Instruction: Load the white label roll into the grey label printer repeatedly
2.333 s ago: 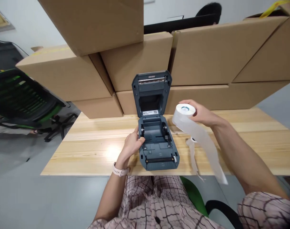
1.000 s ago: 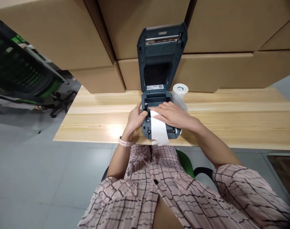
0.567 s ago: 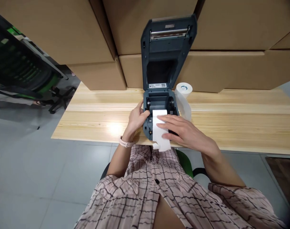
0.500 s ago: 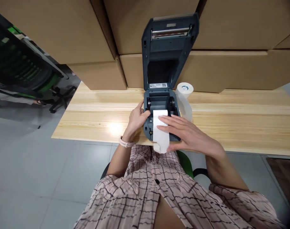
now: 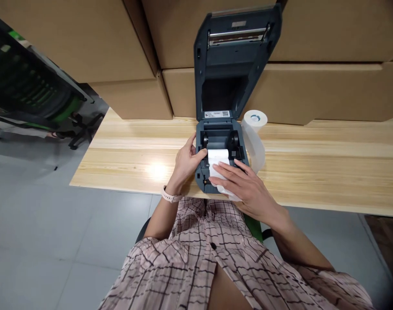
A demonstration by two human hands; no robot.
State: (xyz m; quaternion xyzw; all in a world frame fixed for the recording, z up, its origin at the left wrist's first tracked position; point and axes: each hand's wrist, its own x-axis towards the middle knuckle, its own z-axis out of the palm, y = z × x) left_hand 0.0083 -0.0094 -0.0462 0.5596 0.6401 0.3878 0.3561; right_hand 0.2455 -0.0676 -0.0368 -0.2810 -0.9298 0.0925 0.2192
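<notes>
A dark grey label printer stands at the table's front edge with its lid raised and leaning back. My left hand grips its left side, thumb over the rim and fingers along the outer wall. White label paper lies over the front of the printer's open bay. My right hand rests on this paper with fingers stretched out, covering part of it. The paper's loose front end bends out beneath that palm. Right of the printer stands a white paper roll, its unrolled tail trailing forward along the printer's side.
The light wooden table stretches to both sides. Large cardboard boxes stand stacked along its back, close behind the raised lid. On the left, a dark office chair stands on the grey floor, with part of another person nearby.
My right hand has moved left and lies further over the paper. The paper's front end, hanging straight before, now bends to the right. My left hand keeps its hold on the printer.
</notes>
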